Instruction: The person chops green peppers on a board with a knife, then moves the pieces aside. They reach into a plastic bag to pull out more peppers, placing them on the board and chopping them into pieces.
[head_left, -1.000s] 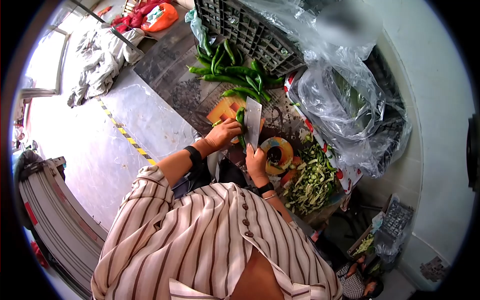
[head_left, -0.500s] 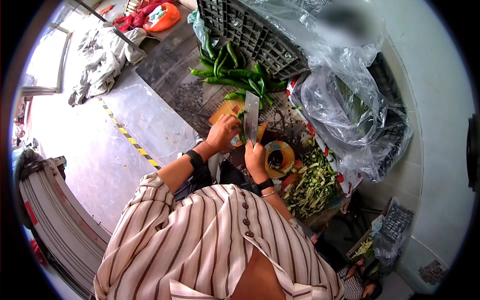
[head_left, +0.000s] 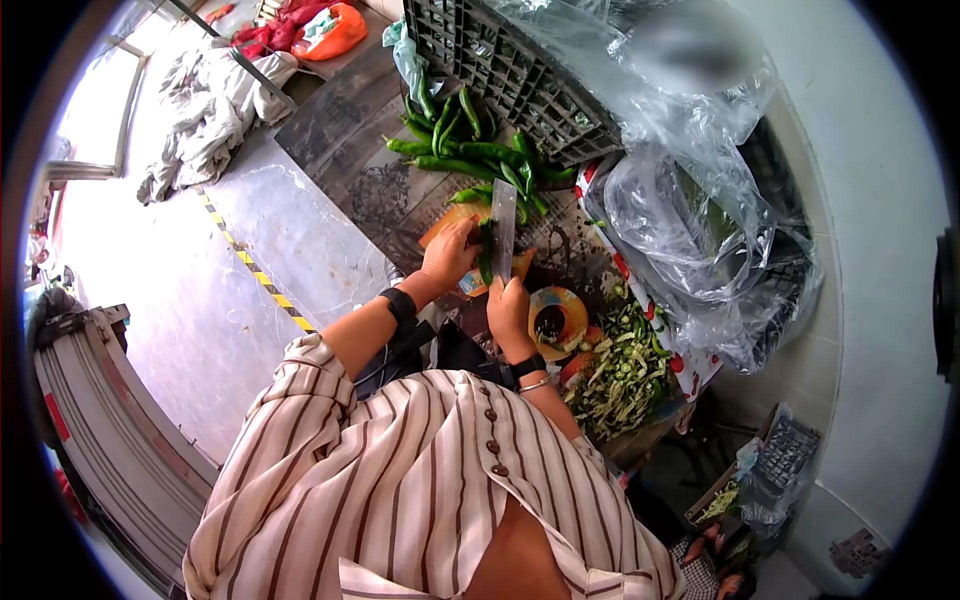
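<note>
My right hand (head_left: 509,308) is closed round the handle of a cleaver (head_left: 503,230), whose broad blade points away from me. Just left of the blade, my left hand (head_left: 451,256) has its fingers pressed on a green pepper (head_left: 486,255). Both are over an orange patterned board (head_left: 440,228) on the dark table. Beyond the blade lies a pile of whole green peppers (head_left: 470,150). Cut pepper pieces (head_left: 620,375) are heaped to the right, beside a round yellow and orange item (head_left: 557,320) with a dark centre.
A black plastic crate (head_left: 520,75) stands at the table's far edge. Clear plastic sheeting (head_left: 690,240) covers things on the right. A pale wall (head_left: 880,300) rises beyond it. Part of another person (head_left: 703,565) shows at the lower right, and bunched grey cloth (head_left: 210,110) lies at the upper left.
The view has shifted slightly. My left fingers have moved a little along the pepper, still beside the blade. My right hand keeps hold of the cleaver.
</note>
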